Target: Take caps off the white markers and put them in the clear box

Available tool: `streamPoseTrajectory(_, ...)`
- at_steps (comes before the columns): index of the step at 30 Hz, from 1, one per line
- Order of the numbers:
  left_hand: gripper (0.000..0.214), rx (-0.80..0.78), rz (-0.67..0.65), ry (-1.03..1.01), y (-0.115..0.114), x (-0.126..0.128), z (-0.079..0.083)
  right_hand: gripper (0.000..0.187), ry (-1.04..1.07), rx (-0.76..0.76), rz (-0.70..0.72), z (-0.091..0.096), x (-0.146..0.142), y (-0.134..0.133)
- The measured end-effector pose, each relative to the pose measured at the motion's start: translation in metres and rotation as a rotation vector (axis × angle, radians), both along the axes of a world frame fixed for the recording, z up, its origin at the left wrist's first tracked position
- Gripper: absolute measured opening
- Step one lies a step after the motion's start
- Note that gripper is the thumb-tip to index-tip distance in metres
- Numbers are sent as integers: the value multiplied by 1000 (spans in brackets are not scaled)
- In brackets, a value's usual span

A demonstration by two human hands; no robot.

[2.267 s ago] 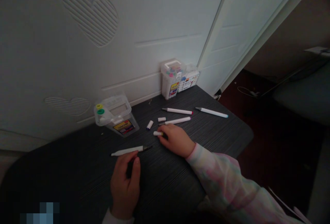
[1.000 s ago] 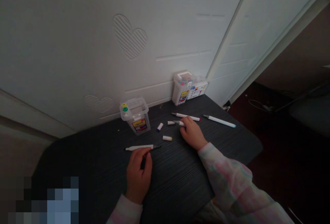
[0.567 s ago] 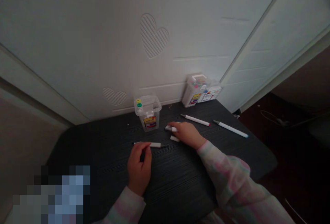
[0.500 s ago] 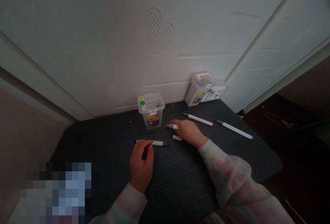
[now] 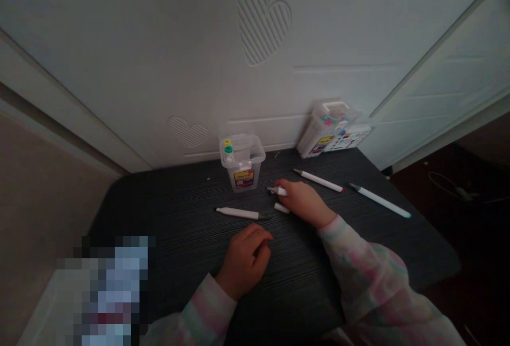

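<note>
On the dark tabletop [image 5: 159, 224], the left hand [image 5: 245, 261] has released its marker [image 5: 239, 213], grip loosely apart; the right hand [image 5: 305, 202] clamps a blue-tipped pen [image 5: 278, 191].

A dark table [image 5: 159, 213] with a fine wood grain stood against a pale wall. On its far edge sat a clear tub [image 5: 242, 162] with a yellow-and-red label and green and yellow caps showing inside; further right, a second clear tub [image 5: 323, 134] of markers stood just beside a flat box [image 5: 353, 136]. An uncapped white marker [image 5: 241, 213] lay near the middle, with a loose white cap [image 5: 281, 208] to its right. A red-ended marker [image 5: 319, 180] and a blue-ended marker [image 5: 380, 201] lay well apart at the right. The left hand [image 5: 243, 261] rested loosely curled on bare tabletop; the right hand [image 5: 305, 202] lay over a short marker [image 5: 278, 191]
</note>
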State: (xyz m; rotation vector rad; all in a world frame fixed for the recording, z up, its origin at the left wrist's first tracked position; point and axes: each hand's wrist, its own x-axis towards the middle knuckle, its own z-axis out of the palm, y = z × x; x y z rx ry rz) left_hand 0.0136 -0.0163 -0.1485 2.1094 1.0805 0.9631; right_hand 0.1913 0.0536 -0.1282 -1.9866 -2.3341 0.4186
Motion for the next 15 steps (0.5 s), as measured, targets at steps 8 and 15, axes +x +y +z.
streamPoseTrajectory(8,14,-113,206,-128,3,-2,1,18,416,-45,0,15,4,-9)
streamPoseTrajectory(15,36,-310,220,-464,1,-2,-1,20,1033,-481,44,30,-7,-34)
